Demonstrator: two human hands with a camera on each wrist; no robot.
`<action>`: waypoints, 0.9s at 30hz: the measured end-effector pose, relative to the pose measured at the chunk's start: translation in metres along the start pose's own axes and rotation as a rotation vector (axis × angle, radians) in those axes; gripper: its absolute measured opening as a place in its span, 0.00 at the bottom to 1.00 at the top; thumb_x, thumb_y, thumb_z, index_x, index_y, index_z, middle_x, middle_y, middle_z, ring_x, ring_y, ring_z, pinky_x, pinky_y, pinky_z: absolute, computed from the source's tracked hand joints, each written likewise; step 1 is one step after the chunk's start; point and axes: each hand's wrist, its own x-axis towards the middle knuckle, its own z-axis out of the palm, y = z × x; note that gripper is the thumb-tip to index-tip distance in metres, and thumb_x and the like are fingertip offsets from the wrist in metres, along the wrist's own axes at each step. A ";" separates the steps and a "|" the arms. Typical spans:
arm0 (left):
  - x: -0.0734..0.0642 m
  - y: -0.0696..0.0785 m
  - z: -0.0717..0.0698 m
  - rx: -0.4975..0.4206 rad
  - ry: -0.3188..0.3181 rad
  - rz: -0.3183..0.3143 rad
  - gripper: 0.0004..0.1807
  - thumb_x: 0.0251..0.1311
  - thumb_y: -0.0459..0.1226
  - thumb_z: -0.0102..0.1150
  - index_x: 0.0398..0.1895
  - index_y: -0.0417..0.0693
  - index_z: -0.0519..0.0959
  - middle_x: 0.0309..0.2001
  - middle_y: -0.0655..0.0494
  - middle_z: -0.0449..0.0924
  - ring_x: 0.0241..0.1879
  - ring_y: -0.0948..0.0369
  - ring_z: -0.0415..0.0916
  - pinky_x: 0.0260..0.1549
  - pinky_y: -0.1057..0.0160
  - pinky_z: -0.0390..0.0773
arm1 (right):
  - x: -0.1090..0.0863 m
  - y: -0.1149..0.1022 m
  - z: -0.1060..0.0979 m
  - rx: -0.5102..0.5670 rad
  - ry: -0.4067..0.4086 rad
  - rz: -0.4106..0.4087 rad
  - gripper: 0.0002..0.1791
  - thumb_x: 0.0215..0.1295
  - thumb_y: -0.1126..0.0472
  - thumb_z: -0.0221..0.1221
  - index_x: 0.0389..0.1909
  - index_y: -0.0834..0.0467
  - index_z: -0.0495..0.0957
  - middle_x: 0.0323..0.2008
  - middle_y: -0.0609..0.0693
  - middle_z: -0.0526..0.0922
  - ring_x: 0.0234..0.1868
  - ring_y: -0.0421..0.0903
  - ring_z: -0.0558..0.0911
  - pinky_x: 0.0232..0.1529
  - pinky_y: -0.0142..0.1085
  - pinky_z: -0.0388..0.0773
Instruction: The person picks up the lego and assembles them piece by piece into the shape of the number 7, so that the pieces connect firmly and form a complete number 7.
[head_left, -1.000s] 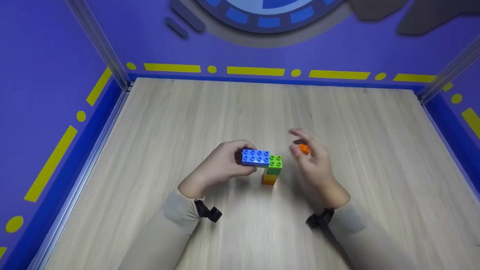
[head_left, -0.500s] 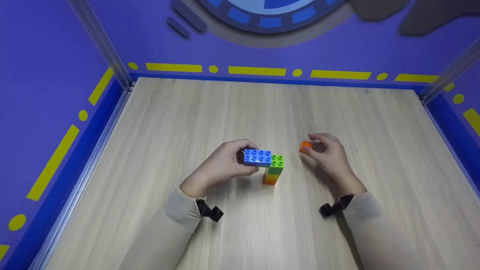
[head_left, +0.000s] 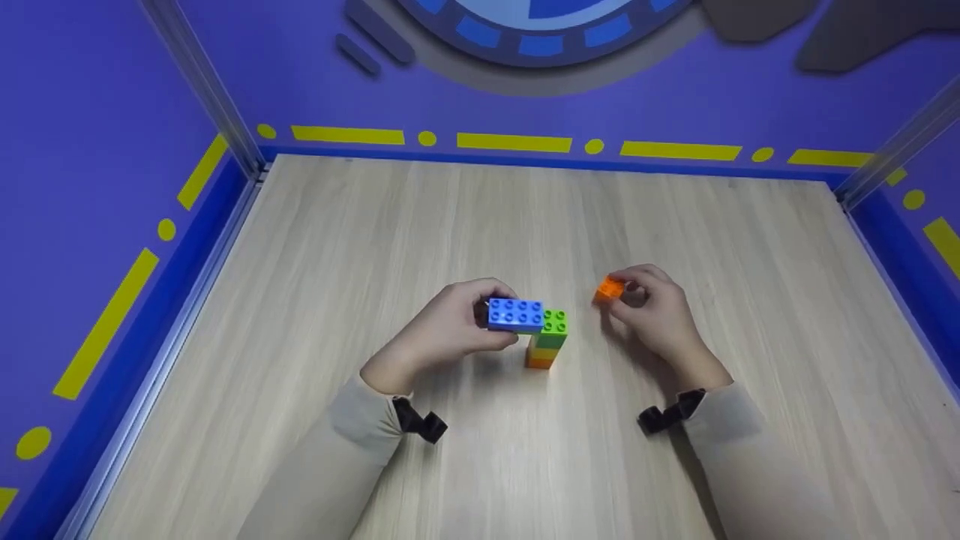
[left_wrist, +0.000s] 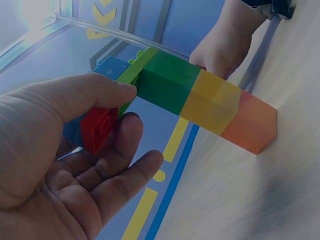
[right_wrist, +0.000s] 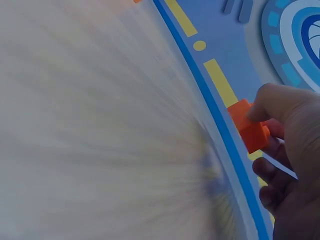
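In the head view my left hand (head_left: 439, 334) grips the overhanging blue brick (head_left: 516, 315) on an upright toy-brick tower. Beside the blue brick, a light green brick (head_left: 555, 321) tops the column. The left wrist view shows dark green (left_wrist: 168, 80), yellow (left_wrist: 210, 102) and orange bricks (left_wrist: 251, 122) stacked below, plus a red brick (left_wrist: 97, 129) under the overhang near my thumb. To the right of the tower, my right hand (head_left: 660, 315) pinches a small loose orange brick (head_left: 609, 289) between thumb and fingers; its studs show in the head view.
The pale wooden tabletop (head_left: 360, 225) stretches around both hands. A blue-purple wall (head_left: 517, 112) with yellow dashes closes off the back, and a similar panel (head_left: 75, 150) stands at the left. Metal rails (head_left: 172, 300) run along the table's side.
My right hand has moved right, away from the tower, and its fingers have closed on the loose orange brick, which has turned slightly. The left hand and the tower have stayed nearly still.
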 end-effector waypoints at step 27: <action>0.002 -0.005 -0.002 -0.008 0.051 0.009 0.21 0.68 0.33 0.78 0.62 0.51 0.86 0.60 0.54 0.90 0.54 0.58 0.86 0.56 0.58 0.88 | -0.019 -0.085 0.002 0.559 0.010 -0.370 0.21 0.67 0.85 0.66 0.61 0.76 0.84 0.59 0.51 0.82 0.57 0.43 0.86 0.66 0.28 0.86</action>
